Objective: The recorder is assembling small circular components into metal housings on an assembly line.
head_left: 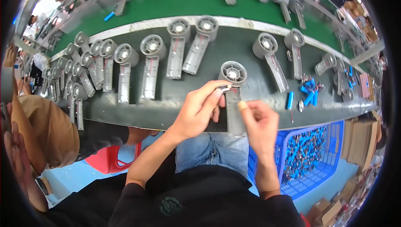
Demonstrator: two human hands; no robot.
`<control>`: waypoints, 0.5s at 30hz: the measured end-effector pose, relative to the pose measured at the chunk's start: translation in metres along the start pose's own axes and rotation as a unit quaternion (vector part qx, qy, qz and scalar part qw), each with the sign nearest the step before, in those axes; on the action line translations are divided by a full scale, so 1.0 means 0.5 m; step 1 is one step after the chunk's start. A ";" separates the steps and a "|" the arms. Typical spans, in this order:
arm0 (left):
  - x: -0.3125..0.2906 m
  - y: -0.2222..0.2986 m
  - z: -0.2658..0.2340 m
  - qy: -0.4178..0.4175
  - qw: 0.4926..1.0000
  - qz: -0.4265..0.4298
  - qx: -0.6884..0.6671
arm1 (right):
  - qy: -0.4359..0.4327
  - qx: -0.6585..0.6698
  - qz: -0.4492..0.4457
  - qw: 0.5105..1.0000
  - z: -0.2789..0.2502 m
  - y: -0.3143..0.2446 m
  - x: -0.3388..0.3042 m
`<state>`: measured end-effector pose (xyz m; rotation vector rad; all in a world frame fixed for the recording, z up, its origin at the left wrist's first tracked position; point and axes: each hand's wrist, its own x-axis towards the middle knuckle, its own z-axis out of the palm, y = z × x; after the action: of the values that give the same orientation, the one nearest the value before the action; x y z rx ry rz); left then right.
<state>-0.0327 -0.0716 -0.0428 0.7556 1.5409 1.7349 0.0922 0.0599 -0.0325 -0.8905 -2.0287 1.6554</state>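
In front of me a grey handheld fan housing [235,112] lies on the dark green bench, its round fan head [233,72] pointing away and its open handle toward me. My left hand [198,111] is at the left of the neck, thumb and forefinger closed on a small silver and white part [224,88]. At the right edge of the handle is my right hand [261,122], its fingers curled in and its thumb, with a yellowish covering, against the handle. Whatever those fingers hold, if anything, is hidden.
Several similar fan housings [151,64] stand in rows at left and others [271,62] at right. Blue battery cells [308,93] lie on the bench at right. Below is a blue crate [307,189] of such cells. A green conveyor [192,3] runs behind; a person sits at left.
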 end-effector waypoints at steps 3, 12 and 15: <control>0.095 0.080 -0.018 0.048 0.986 0.054 0.151 | 0.013 -0.093 -0.089 0.992 -0.023 -0.085 0.101; 0.236 0.081 -0.063 0.085 0.989 0.052 0.113 | -0.195 0.167 0.211 0.943 0.020 -0.080 0.223; 0.233 0.076 -0.055 0.067 0.988 0.060 0.122 | -0.235 0.289 0.266 0.889 0.000 -0.060 0.252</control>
<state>-0.1284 0.0035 -0.0110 0.8829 1.8574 1.7325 -0.0066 0.1418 -0.0166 -0.9242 -1.4135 2.8093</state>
